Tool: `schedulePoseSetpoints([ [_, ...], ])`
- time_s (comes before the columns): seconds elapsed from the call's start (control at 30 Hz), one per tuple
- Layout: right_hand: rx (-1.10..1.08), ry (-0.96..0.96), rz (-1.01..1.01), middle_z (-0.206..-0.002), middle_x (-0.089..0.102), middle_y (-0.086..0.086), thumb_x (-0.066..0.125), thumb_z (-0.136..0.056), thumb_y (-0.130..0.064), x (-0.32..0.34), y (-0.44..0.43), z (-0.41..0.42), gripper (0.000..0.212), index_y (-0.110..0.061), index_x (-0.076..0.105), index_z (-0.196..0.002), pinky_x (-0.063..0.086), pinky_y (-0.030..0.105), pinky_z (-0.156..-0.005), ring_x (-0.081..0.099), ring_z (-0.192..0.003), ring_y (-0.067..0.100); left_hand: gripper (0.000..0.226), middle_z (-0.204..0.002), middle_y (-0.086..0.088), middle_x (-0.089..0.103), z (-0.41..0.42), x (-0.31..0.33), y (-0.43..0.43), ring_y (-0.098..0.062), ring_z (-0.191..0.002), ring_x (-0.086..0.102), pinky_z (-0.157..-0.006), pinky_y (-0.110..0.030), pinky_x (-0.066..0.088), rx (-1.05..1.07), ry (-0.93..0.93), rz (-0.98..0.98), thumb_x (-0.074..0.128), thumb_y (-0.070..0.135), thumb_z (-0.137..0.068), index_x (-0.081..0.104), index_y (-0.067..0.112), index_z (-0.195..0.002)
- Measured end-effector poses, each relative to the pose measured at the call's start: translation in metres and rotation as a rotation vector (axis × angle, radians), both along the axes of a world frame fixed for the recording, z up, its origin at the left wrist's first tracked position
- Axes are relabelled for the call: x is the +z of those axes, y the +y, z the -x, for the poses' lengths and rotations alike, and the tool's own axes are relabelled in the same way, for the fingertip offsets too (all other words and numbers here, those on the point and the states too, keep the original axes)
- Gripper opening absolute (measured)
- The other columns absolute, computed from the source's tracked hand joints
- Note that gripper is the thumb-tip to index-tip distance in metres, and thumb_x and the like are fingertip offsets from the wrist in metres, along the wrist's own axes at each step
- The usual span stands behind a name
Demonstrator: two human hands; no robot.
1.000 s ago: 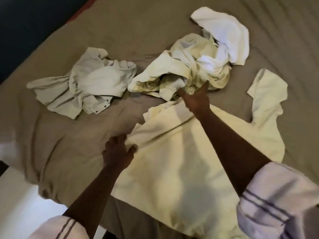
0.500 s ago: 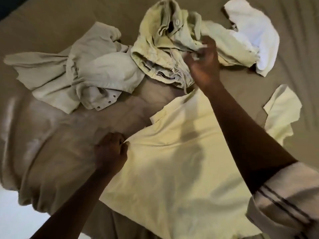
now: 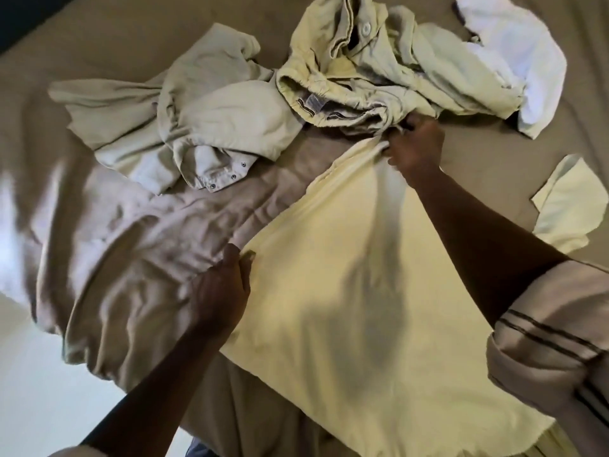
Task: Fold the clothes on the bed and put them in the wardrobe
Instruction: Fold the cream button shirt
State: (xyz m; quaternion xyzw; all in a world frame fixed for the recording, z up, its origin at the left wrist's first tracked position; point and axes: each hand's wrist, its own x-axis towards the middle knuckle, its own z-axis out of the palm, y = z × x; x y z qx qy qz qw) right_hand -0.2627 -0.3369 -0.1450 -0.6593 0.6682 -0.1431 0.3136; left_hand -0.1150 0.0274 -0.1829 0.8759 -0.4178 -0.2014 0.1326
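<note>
While the head camera looks down across the bed, your left hand (image 3: 220, 291) grips the near-left edge of the pale yellow shirt (image 3: 362, 308), with fingers curled over the fabric. Your right hand (image 3: 417, 148) pinches a bunched fold at the shirt's far end.

The shirt lies flat between both hands and nearer to you. Its short sleeve (image 3: 566, 206) is spread to the right of your right forearm.

Surface: a tan bed sheet (image 3: 131, 242), heavily creased to the left of your left hand.
- Beyond your left hand: a crumpled grey-green garment (image 3: 204, 110).
- Just beyond your right hand: heaped yellow-green trousers (image 3: 362, 61), one button showing.
- Further right of the trousers: a white cloth (image 3: 520, 61).

Room: pale floor (image 3: 33, 374) shows left of your left forearm, past the sheet's hanging edge.
</note>
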Motion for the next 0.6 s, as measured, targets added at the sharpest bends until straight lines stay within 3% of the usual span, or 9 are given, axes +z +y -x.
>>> schedulePoseSetpoints([
  [0.03, -0.008, -0.015, 0.001, -0.068, 0.073, 0.003, 0.063, -0.069, -0.021, -0.009, -0.003, 0.002, 0.012, -0.019, 0.072, -0.077, 0.06, 0.043, -0.054, 0.072, -0.059, 0.03, 0.031, -0.06, -0.013, 0.067, -0.001, 0.002, 0.001, -0.037, -0.053, 0.068, -0.054, -0.04, 0.048, 0.024, 0.004, 0.006, 0.05, 0.042, -0.105, 0.054, 0.012, -0.103],
  [0.1, -0.071, -0.016, 0.045, -0.071, 0.073, -0.002, 0.067, -0.064, -0.023, -0.018, 0.002, 0.001, 0.019, -0.018, 0.074, -0.082, 0.062, 0.045, -0.062, 0.072, -0.065, 0.024, 0.034, -0.068, -0.01, 0.071, 0.004, 0.003, 0.008, -0.035, -0.056, 0.07, -0.054, -0.039, 0.049, 0.017, -0.022, 0.007, 0.05, 0.047, -0.105, 0.053, 0.013, -0.111],
  [0.2, -0.151, 0.012, 0.074, -0.103, 0.077, 0.003, 0.064, -0.065, -0.034, -0.022, 0.008, -0.01, 0.045, -0.016, 0.075, -0.105, 0.057, 0.04, -0.09, 0.071, -0.101, 0.028, 0.044, -0.084, -0.009, 0.073, 0.01, 0.0, 0.027, -0.034, -0.059, 0.07, -0.052, -0.037, 0.049, -0.03, -0.076, 0.01, 0.044, 0.054, -0.104, 0.052, 0.014, -0.118],
  [0.27, -0.195, -0.097, 0.046, -0.12, 0.073, 0.006, 0.065, -0.065, -0.038, -0.036, 0.002, -0.016, 0.059, -0.016, 0.068, -0.119, 0.053, 0.04, -0.1, 0.067, -0.115, 0.029, 0.041, -0.092, -0.011, 0.074, 0.01, 0.0, 0.039, -0.036, -0.064, 0.071, -0.054, -0.039, 0.05, 0.0, -0.087, 0.007, 0.048, 0.054, -0.104, 0.052, 0.016, -0.12],
  [0.4, -0.172, -0.248, 0.015, -0.126, 0.069, 0.005, 0.064, -0.064, -0.033, -0.065, 0.016, -0.008, 0.078, -0.021, 0.052, -0.14, 0.055, 0.047, -0.099, 0.068, -0.116, 0.029, 0.042, -0.107, -0.007, 0.073, -0.007, -0.006, 0.054, -0.035, -0.08, 0.071, -0.061, -0.038, 0.048, 0.125, -0.018, -0.053, 0.052, 0.064, -0.098, 0.044, 0.028, -0.118],
  [0.47, -0.135, -0.278, 0.029, -0.121, 0.068, 0.006, 0.064, -0.076, -0.019, -0.037, 0.084, -0.009, 0.072, -0.013, 0.047, -0.145, 0.054, 0.034, -0.098, 0.068, -0.104, 0.02, 0.046, -0.112, -0.004, 0.071, -0.014, -0.007, 0.061, -0.034, -0.086, 0.071, -0.065, -0.043, 0.052, 0.166, -0.023, -0.071, 0.05, 0.072, -0.095, 0.042, 0.032, -0.117],
  [0.53, -0.067, -0.3, 0.077, -0.116, 0.067, 0.009, 0.061, -0.083, -0.01, -0.016, 0.157, -0.002, 0.055, -0.007, 0.056, -0.137, 0.052, 0.018, -0.087, 0.064, -0.093, 0.01, 0.05, -0.111, -0.005, 0.068, -0.014, -0.001, 0.067, -0.035, -0.094, 0.069, -0.07, -0.043, 0.05, 0.165, -0.064, -0.113, 0.049, 0.076, -0.092, 0.044, 0.031, -0.111],
  [0.6, 0.003, -0.319, 0.174, -0.114, 0.069, 0.013, 0.055, -0.087, -0.009, -0.016, 0.229, 0.016, 0.039, -0.003, 0.067, -0.124, 0.042, 0.004, -0.088, 0.059, -0.095, 0.003, 0.054, -0.108, -0.006, 0.065, -0.012, 0.006, 0.076, -0.034, -0.101, 0.065, -0.074, -0.043, 0.045, 0.129, -0.104, -0.149, 0.048, 0.08, -0.09, 0.049, 0.028, -0.101],
])
